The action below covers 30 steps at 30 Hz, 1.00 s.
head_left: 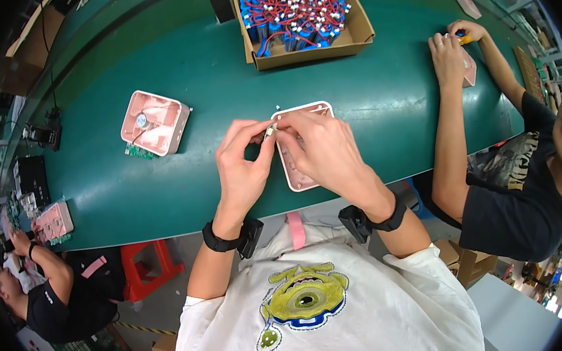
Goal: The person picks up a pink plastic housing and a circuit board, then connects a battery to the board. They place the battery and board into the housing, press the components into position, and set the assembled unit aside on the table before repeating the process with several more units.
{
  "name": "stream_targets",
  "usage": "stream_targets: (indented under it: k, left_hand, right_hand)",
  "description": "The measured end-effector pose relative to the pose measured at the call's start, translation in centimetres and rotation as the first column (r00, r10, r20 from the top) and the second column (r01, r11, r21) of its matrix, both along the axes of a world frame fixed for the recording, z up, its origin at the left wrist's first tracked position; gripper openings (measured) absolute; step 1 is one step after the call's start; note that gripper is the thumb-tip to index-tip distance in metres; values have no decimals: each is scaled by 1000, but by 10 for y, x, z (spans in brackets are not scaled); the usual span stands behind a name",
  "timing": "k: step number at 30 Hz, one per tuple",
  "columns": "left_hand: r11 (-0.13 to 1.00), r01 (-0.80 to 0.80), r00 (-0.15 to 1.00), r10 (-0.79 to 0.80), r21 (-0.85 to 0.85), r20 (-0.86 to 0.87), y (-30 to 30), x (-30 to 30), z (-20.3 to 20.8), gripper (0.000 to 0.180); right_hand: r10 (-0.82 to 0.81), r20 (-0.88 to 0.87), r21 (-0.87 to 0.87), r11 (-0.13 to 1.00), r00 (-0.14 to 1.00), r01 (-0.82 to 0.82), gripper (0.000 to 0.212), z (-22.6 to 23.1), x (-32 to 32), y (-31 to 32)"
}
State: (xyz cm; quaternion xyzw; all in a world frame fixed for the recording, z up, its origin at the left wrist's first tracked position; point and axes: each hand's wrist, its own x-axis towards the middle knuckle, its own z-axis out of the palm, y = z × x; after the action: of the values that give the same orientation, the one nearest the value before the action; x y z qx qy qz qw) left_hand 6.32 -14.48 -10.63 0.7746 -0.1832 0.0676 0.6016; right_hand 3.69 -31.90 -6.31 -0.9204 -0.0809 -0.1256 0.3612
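Note:
My left hand [243, 162] pinches a small whitish connector [269, 131] between thumb and fingertips. My right hand [323, 142] meets it there, its fingertips closed on the same small part; the fingers hide most of it. Both hands are above the left side of an open pink plastic housing [292, 178] with a white rim, which lies on the green table in front of me. My right hand covers much of its inside.
At the back, a cardboard box [314, 57] holds many blue battery packs with red wires. Another pink housing [170, 121] with a round speaker and a green circuit board [139, 151] lies left. Co-workers sit on both sides; the right one's hands [449, 58] hold a pink housing.

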Motion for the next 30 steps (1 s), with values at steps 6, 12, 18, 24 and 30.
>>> stream_targets:
  k: [6,12,18,24,30]
  left_hand:
    - [990,110,967,-127,-87,-221,0,26,8,19]
    - [957,261,846,-288,-123,-448,3,55,14,17]
    - [883,426,721,-463,-197,-515,9,74,11,19]
    - [874,426,696,-482,-233,-532,12,73,7,18]
    - [871,423,712,-490,-251,-503,9,72,1,18]
  right_hand:
    - [-109,61,-57,992,992,113,20,33,40,-52]
    - [-150,67,-223,961,986,162,19,38,100,-59]
    - [-143,144,-219,960,979,172,17,34,119,-39]
    - [-40,32,-214,976,999,46,15,40,139,-37]
    - [22,92,130,991,996,-34,12,56,135,-36]
